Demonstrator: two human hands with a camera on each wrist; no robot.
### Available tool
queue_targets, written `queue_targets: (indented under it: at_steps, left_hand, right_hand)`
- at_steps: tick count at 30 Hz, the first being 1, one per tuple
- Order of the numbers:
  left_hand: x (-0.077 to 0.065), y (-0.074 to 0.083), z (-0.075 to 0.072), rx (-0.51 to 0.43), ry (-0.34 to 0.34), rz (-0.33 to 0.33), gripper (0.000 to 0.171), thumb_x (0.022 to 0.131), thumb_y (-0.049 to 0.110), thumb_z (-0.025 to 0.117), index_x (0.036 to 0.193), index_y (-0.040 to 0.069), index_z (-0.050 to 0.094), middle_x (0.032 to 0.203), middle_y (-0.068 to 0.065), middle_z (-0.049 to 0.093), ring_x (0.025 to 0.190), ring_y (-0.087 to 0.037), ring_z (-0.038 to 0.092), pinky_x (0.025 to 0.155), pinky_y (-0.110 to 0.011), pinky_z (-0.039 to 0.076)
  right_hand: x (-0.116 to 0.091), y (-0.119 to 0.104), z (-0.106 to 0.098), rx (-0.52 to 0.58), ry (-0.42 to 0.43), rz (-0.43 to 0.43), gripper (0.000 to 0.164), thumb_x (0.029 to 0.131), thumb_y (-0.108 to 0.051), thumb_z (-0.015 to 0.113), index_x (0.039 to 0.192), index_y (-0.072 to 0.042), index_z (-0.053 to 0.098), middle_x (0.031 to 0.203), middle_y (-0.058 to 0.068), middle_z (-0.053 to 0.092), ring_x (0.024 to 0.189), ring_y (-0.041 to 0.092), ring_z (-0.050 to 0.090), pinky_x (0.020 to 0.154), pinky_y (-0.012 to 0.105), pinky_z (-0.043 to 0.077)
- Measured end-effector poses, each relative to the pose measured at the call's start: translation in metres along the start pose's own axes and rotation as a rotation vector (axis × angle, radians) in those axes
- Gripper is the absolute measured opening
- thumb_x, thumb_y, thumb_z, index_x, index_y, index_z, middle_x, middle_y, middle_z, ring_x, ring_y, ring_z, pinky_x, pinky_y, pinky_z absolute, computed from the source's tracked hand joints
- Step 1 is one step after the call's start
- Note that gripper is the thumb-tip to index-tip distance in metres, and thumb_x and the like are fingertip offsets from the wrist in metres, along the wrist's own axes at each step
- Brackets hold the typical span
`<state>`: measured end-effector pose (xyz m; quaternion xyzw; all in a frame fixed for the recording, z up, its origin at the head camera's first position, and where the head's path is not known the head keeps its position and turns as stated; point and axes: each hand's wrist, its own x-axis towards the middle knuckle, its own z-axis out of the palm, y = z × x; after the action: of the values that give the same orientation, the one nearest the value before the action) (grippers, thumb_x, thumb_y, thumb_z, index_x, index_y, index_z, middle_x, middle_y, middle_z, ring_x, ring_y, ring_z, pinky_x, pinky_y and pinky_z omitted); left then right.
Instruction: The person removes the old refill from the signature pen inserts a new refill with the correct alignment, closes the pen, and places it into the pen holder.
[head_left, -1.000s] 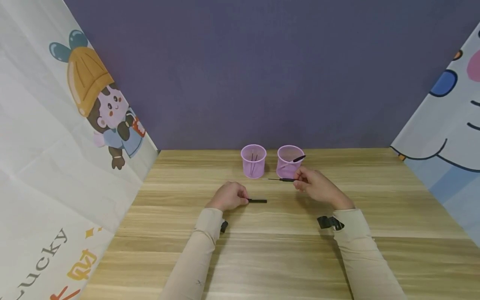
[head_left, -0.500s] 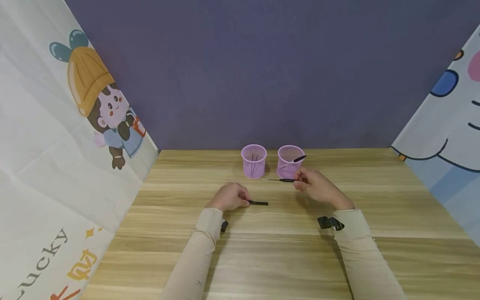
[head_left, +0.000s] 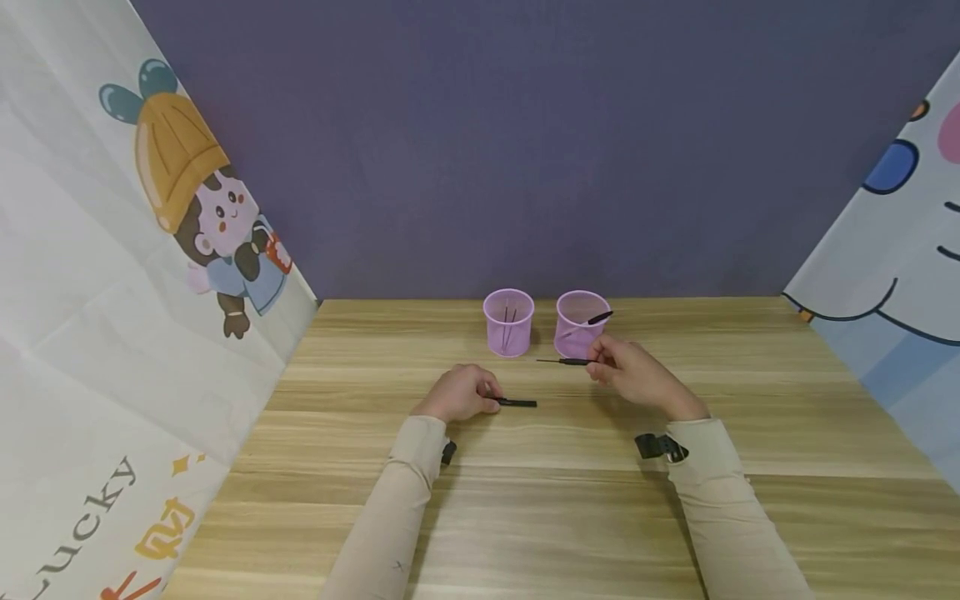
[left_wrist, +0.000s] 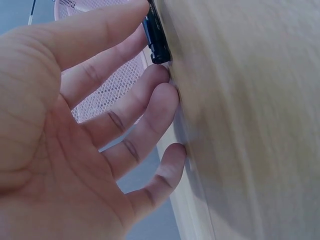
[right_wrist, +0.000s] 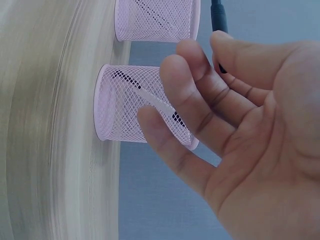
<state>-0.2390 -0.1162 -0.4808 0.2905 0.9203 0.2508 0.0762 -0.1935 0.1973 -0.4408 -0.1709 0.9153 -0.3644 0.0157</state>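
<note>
In the head view my left hand [head_left: 459, 392] pinches one end of a slim black pen-like stick [head_left: 521, 403] between thumb and index finger, low over the table. Up close in the left wrist view, the black stick [left_wrist: 157, 42] has a ridged end and pale lettering; the other fingers are loosely bent, tips by the tabletop. My right hand [head_left: 630, 375] pinches the handle of a slim black tool [head_left: 576, 362], its thin dark shaft pointing left. Its black handle [right_wrist: 218, 17] shows between thumb and fingers in the right wrist view.
Two pink mesh cups stand at the table's back. The left cup [head_left: 508, 337] holds thin dark sticks; the right cup [head_left: 573, 340], just behind my right hand, holds a slanted pen [head_left: 599, 317] with black ends and a pale middle. A dark blue panel [head_left: 480, 150] rises behind.
The black stick in my left hand has shifted slightly right; its free end dipped, then rose a little. My right hand holds its tool nearly still.
</note>
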Motion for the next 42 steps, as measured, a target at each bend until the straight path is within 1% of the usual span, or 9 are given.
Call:
queue_targets:
  at_steps: [6, 10, 16, 21, 25, 29, 34, 40, 42]
  left_hand:
    - [0.002, 0.0, 0.0, -0.014, 0.025, -0.008, 0.014, 0.088, 0.024, 0.081, 0.1, 0.021, 0.077, 0.085, 0.005, 0.071, 0.081, -0.011, 0.062, 0.08, -0.034, 0.051]
    - [0.003, 0.002, -0.001, -0.037, 0.093, 0.0, 0.015, 0.091, 0.024, 0.078, 0.104, 0.018, 0.076, 0.082, 0.003, 0.067, 0.077, -0.011, 0.06, 0.074, -0.031, 0.051]
    - [0.005, 0.007, -0.004, -0.099, 0.21, 0.032, 0.016, 0.094, 0.023, 0.074, 0.108, 0.015, 0.075, 0.085, 0.003, 0.066, 0.077, -0.01, 0.059, 0.074, -0.03, 0.052]
    - [0.004, 0.014, -0.007, -0.128, 0.259, 0.046, 0.018, 0.096, 0.026, 0.072, 0.11, 0.015, 0.074, 0.083, 0.003, 0.066, 0.078, -0.011, 0.058, 0.073, -0.029, 0.051]
    - [0.005, 0.019, -0.008, -0.136, 0.297, 0.066, 0.018, 0.096, 0.023, 0.072, 0.11, 0.012, 0.075, 0.081, 0.003, 0.066, 0.077, -0.012, 0.059, 0.072, -0.029, 0.051]
    - [0.006, 0.023, -0.005, -0.134, 0.32, 0.096, 0.018, 0.096, 0.022, 0.073, 0.11, 0.011, 0.075, 0.086, 0.001, 0.07, 0.077, -0.012, 0.06, 0.072, -0.028, 0.051]
    - [0.008, 0.025, -0.001, -0.083, 0.341, 0.133, 0.022, 0.096, 0.025, 0.074, 0.113, 0.012, 0.074, 0.103, 0.0, 0.074, 0.079, -0.014, 0.064, 0.072, -0.026, 0.051]
    - [0.007, 0.03, 0.0, -0.102, 0.342, 0.132, 0.029, 0.095, 0.027, 0.074, 0.12, 0.012, 0.073, 0.114, -0.003, 0.073, 0.085, -0.024, 0.069, 0.073, -0.028, 0.051]
    - [0.006, 0.031, 0.0, -0.108, 0.341, 0.125, 0.03, 0.095, 0.027, 0.075, 0.121, 0.013, 0.072, 0.117, -0.003, 0.073, 0.084, -0.024, 0.068, 0.073, -0.027, 0.051]
  right_hand:
    - [-0.001, 0.0, -0.001, 0.002, -0.001, 0.003, 0.004, 0.101, -0.005, 0.061, 0.103, -0.004, 0.057, 0.084, 0.009, 0.063, 0.072, 0.016, 0.056, 0.06, 0.026, 0.047]
    - [-0.001, 0.0, -0.001, 0.003, -0.003, 0.006, 0.004, 0.102, -0.006, 0.06, 0.104, -0.005, 0.057, 0.084, 0.009, 0.063, 0.072, 0.016, 0.056, 0.059, 0.026, 0.047]
    - [-0.001, -0.003, -0.001, 0.005, -0.003, 0.013, 0.005, 0.103, -0.01, 0.059, 0.104, -0.005, 0.057, 0.084, 0.006, 0.062, 0.073, 0.018, 0.056, 0.06, 0.026, 0.047]
    - [0.0, -0.004, -0.001, 0.003, -0.002, 0.02, 0.004, 0.104, -0.011, 0.058, 0.103, -0.007, 0.057, 0.084, 0.005, 0.061, 0.074, 0.019, 0.057, 0.06, 0.026, 0.047]
    - [0.0, -0.004, -0.001, -0.003, 0.009, 0.005, 0.005, 0.103, -0.01, 0.059, 0.103, -0.006, 0.057, 0.083, 0.005, 0.062, 0.073, 0.019, 0.057, 0.059, 0.026, 0.046]
    - [0.0, -0.002, 0.001, -0.008, 0.01, -0.009, 0.005, 0.103, -0.01, 0.06, 0.103, -0.006, 0.058, 0.083, 0.007, 0.063, 0.072, 0.017, 0.056, 0.058, 0.026, 0.046]
    - [0.0, 0.0, 0.003, -0.012, 0.002, -0.017, 0.005, 0.103, -0.01, 0.06, 0.103, -0.006, 0.057, 0.084, 0.008, 0.064, 0.073, 0.016, 0.056, 0.06, 0.026, 0.046]
    - [0.001, -0.002, 0.004, -0.011, 0.004, -0.014, 0.004, 0.102, -0.008, 0.061, 0.102, -0.006, 0.057, 0.083, 0.004, 0.063, 0.073, 0.015, 0.057, 0.062, 0.026, 0.048]
    - [0.001, -0.002, 0.004, -0.009, 0.003, -0.018, 0.004, 0.101, -0.007, 0.061, 0.102, -0.005, 0.058, 0.083, 0.004, 0.063, 0.074, 0.015, 0.057, 0.063, 0.026, 0.048]
